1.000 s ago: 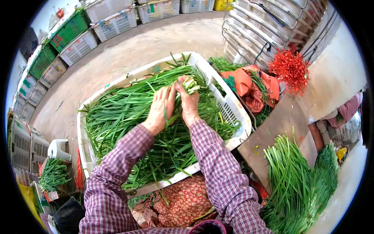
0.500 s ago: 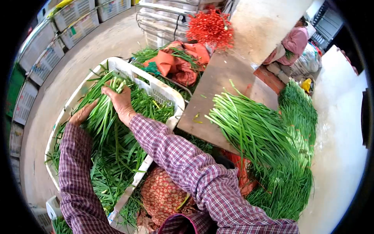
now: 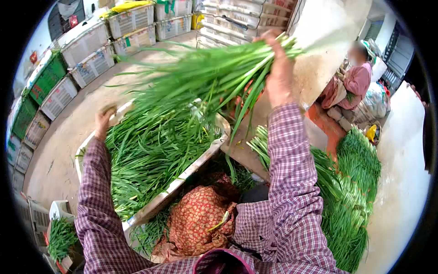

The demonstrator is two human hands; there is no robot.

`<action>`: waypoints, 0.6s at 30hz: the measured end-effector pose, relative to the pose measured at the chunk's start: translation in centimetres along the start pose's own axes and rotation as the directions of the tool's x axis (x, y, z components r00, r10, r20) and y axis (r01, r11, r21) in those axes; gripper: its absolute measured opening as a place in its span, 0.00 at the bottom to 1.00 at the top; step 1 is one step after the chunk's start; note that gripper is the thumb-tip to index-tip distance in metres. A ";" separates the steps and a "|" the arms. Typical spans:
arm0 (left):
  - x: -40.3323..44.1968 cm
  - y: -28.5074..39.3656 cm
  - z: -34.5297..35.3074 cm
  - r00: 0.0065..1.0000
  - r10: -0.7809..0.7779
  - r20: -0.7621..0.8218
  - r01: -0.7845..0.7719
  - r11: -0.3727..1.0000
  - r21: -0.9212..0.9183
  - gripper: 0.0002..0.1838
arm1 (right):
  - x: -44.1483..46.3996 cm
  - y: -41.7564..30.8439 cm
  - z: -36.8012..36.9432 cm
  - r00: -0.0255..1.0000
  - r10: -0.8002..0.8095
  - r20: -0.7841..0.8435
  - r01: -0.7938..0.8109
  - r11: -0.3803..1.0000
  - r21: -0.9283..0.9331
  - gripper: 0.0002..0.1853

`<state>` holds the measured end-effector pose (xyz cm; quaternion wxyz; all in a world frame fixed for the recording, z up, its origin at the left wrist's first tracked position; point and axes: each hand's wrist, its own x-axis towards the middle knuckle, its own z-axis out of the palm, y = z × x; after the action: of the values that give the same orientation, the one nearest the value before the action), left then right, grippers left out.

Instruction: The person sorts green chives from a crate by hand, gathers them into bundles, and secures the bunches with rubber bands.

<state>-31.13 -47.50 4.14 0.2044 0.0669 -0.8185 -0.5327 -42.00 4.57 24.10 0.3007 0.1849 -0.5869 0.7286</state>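
Note:
My right hand (image 3: pixel 279 68) is closed round the pale stem ends of a bunch of garlic chives (image 3: pixel 205 75), lifted above the crate. Its green leaves trail to the left, blurred by motion. At the far left rim of the white crate (image 3: pixel 175 182), my left hand (image 3: pixel 105 121) has its fingers curled over the edge. Loose garlic chives (image 3: pixel 150 155) fill the crate. To the right, a pile of chives (image 3: pixel 261 144) lies on a brown board (image 3: pixel 244 153), partly hidden by my right sleeve.
Several tied chive bundles (image 3: pixel 353 196) are stacked along the white wall at right. A patterned cloth (image 3: pixel 198 212) lies by my lap. Stacked crates (image 3: pixel 93 68) line the back left. A person in pink (image 3: pixel 358 80) sits at the back right.
My right hand has lifted the bunch out of the crate, up and to the right. The left hand has let go of the chives and sits at the crate's rim. The view has shifted.

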 end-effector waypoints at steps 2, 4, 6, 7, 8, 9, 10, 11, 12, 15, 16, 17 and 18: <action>-1.0 8.5 -3.7 0.995 0.004 -0.102 -0.008 0.999 -0.032 0.29 | -3.1 -1.1 0.5 0.963 0.172 0.207 -0.204 0.969 0.142 0.18; -3.0 17.5 -4.8 0.995 0.100 -0.009 -0.100 0.992 -0.072 0.36 | -5.1 -2.4 2.1 0.920 0.084 0.383 -0.231 0.905 0.357 0.17; -4.9 24.5 -3.5 0.959 0.228 0.169 -0.221 0.973 -0.062 0.41 | -7.1 -5.9 3.6 0.872 0.087 0.481 -0.351 0.797 0.491 0.18; -5.7 27.1 -2.4 0.925 0.281 0.256 -0.279 0.959 -0.044 0.42 | -7.7 -7.4 4.1 0.819 0.106 0.563 -0.436 0.753 0.493 0.19; -6.4 28.9 -1.1 0.846 0.380 0.373 -0.377 0.922 -0.085 0.43 | -8.4 -8.8 4.6 0.779 0.096 0.620 -0.485 0.718 0.498 0.19; -7.3 30.1 0.3 0.745 0.463 0.479 -0.460 0.878 -0.134 0.43 | -9.1 -10.0 5.2 0.732 0.083 0.676 -0.537 0.681 0.498 0.19; -8.5 30.9 2.3 0.768 0.385 0.512 -0.376 0.918 -0.126 0.42 | -10.1 -11.3 5.6 0.687 0.086 0.721 -0.618 0.591 0.518 0.20; -10.0 31.6 4.2 0.782 0.304 0.544 -0.287 0.951 -0.119 0.40 | -11.3 -13.0 5.7 0.659 0.074 0.748 -0.660 0.534 0.529 0.21; -11.6 31.8 5.9 0.780 0.259 0.569 -0.233 0.965 -0.120 0.39 | -12.4 -13.8 5.9 0.644 0.053 0.763 -0.698 0.447 0.559 0.20; -17.8 29.8 9.0 0.775 0.156 0.612 -0.044 0.980 -0.194 0.36 | -15.6 -15.4 5.9 0.597 0.052 0.801 -0.776 0.293 0.559 0.20; -20.1 28.8 9.5 0.776 0.117 0.619 0.033 0.974 -0.226 0.35 | -16.3 -15.2 6.0 0.569 0.050 0.821 -0.803 0.252 0.541 0.20; -22.5 27.8 9.8 0.777 0.073 0.626 0.119 0.958 -0.259 0.34 | -17.1 -14.8 6.0 0.539 0.046 0.841 -0.828 0.210 0.520 0.19; -24.9 26.6 9.9 0.781 0.030 0.624 0.198 0.935 -0.293 0.33 | -17.9 -14.4 6.0 0.512 0.053 0.857 -0.847 0.198 0.494 0.18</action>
<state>-9.72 -19.71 18.10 -0.0915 -0.1112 -0.7304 -0.6676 -19.60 -3.33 25.15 -0.3510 0.3621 -0.1778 0.8450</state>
